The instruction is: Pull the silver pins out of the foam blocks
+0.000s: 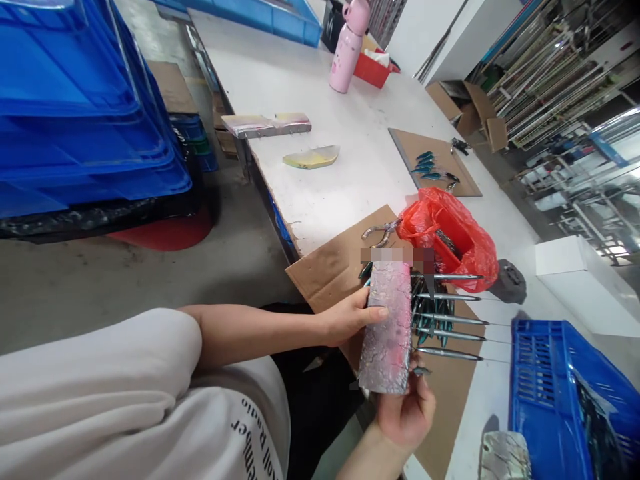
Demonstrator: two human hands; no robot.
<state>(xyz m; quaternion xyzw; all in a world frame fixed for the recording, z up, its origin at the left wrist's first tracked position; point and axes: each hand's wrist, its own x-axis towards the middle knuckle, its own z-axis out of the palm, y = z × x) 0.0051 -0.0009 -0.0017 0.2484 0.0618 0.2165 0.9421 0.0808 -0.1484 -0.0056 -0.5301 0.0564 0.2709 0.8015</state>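
My left hand (347,317) grips the left edge of a paint-crusted rectangular rack (387,327), thumb across its face. My right hand (407,407) holds the rack's lower end from below, fingers curled round it. Several long metal pins (450,317) stick out of the rack to the right, with small teal-coloured pieces hanging among them. The rack hovers over a brown cardboard sheet (330,267) on the white table (320,87).
A red plastic bag (450,233) and metal pliers (380,232) lie just beyond the rack. A blue basket (560,393) stands at right, a second cardboard with teal pieces (433,163) farther back. Another crusted rack (265,125), a pink bottle (347,50), stacked blue crates (75,100) at left.
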